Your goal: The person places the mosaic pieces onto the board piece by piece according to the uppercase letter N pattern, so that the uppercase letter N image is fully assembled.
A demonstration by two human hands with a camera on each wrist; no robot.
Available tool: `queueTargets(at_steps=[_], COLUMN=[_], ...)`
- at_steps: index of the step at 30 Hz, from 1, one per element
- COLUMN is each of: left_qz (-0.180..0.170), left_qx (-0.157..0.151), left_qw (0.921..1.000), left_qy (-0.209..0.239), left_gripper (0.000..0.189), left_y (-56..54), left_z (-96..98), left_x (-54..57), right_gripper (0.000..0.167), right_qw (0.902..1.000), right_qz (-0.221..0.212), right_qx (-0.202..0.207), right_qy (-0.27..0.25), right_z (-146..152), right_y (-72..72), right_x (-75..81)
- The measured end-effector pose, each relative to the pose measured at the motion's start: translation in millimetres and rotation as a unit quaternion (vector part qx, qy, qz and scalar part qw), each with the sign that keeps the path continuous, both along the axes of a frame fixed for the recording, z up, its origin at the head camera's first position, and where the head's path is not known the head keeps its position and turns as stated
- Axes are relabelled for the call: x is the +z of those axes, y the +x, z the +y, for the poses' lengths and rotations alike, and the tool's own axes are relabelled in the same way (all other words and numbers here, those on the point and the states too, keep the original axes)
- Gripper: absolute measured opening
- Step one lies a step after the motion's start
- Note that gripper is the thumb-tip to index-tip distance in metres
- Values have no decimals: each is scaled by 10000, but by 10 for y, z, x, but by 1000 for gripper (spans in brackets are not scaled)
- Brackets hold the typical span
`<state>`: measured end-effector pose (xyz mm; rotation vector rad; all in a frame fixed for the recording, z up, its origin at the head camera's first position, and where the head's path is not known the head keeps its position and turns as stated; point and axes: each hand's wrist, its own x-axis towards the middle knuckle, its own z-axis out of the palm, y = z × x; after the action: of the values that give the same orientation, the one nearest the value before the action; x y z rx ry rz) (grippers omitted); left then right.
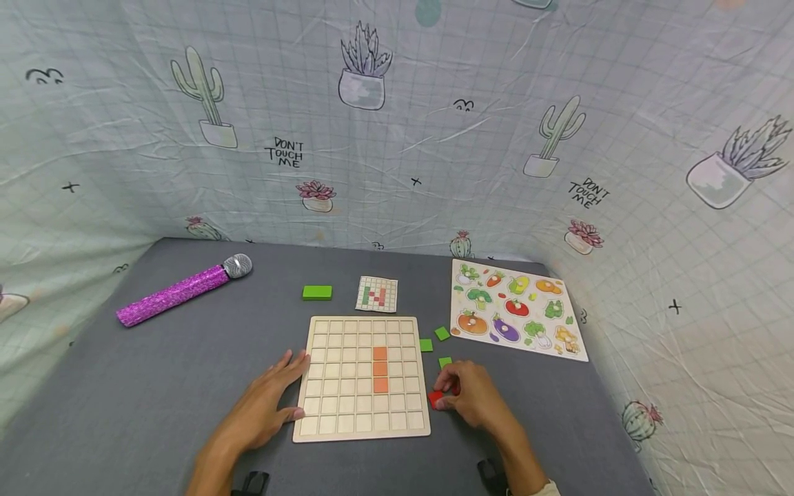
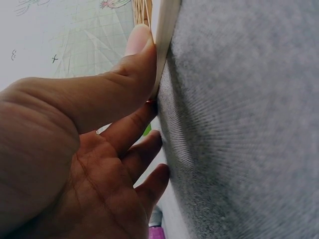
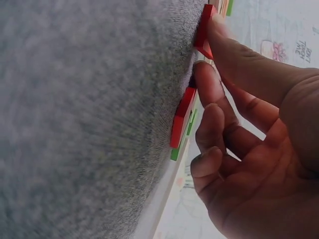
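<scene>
A square wooden grid board (image 1: 347,344) lies on the table with three orange-red tiles (image 1: 380,368) set in one column. My left hand (image 1: 263,403) rests at the board's left edge, fingers extended, thumb against its side in the left wrist view. Right of the board, my right hand (image 1: 474,396) pinches a red tile (image 1: 433,398) between thumb and index finger, low at the table. A second red tile (image 3: 183,119) lies past the fingers in the right wrist view, hidden from the head view. Green tiles (image 1: 426,345) lie loose near the board's right side.
Behind the board are a small pattern card (image 1: 376,295) and a green block (image 1: 318,293). A vegetable picture board (image 1: 517,310) lies at the back right, a glittery purple microphone (image 1: 180,293) at the back left. A patterned cloth (image 1: 397,138) hangs behind the grey table (image 1: 155,386).
</scene>
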<state>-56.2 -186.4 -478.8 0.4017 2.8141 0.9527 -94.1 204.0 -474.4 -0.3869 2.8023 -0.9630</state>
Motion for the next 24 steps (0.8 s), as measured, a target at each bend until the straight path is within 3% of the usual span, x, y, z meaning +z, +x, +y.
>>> queueTargets(at_steps=[7, 12, 19, 24], left_qz=[67, 108, 209, 182], left_qx=[-4, 8, 2, -9], left_qw=[10000, 9999, 9996, 9997], left_qy=[24, 50, 185, 173], left_gripper=[88, 88, 89, 89], left_y=[6, 5, 10, 12], left_z=[-6, -8, -17, -14], left_x=[-10, -22, -29, -30], right_gripper=[23, 13, 14, 13], right_qw=[9995, 9982, 9965, 9955], right_qz=[-235, -357, -291, -346], right_qx=[-122, 14, 336, 282], right_qy=[-194, -477, -707, -838], right_z=[36, 56, 19, -54], right_y=[8, 11, 27, 31], right_x=[30, 79, 97, 79])
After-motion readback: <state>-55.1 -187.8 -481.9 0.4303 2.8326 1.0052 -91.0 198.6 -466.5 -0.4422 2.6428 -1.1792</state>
